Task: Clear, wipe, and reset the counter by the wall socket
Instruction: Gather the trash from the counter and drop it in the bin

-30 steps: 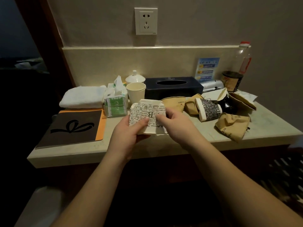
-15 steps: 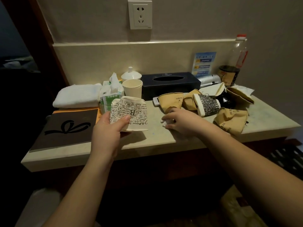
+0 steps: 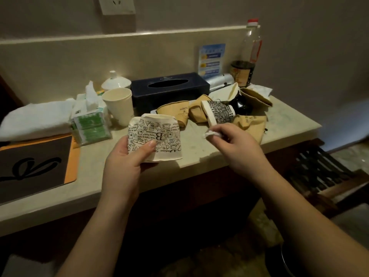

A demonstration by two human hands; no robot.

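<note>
Left hand [image 3: 127,166]: gripping flattened printed paper cup [image 3: 155,136], above counter [image 3: 199,154] front edge. Right hand [image 3: 237,148]: pinching small white paper wad [image 3: 210,134], above front edge beside crushed brown cups [image 3: 247,122].

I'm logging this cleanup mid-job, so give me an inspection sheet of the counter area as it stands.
Surface: pale stone counter, smudged, still cluttered.
Job's things: printed white paper cup, flattened, in left hand; small white paper wad in right hand.
Clutter: crushed brown cups, black printed cup, upright paper cup, green tissue pack, dark tissue box, folded white towel, bottle, dark folder.
Grippers: left hand grips cup; right hand pinches wad.
Cables: nothing seen.
Surroundings: wall socket, nothing plugged in; blue notice card.
</note>
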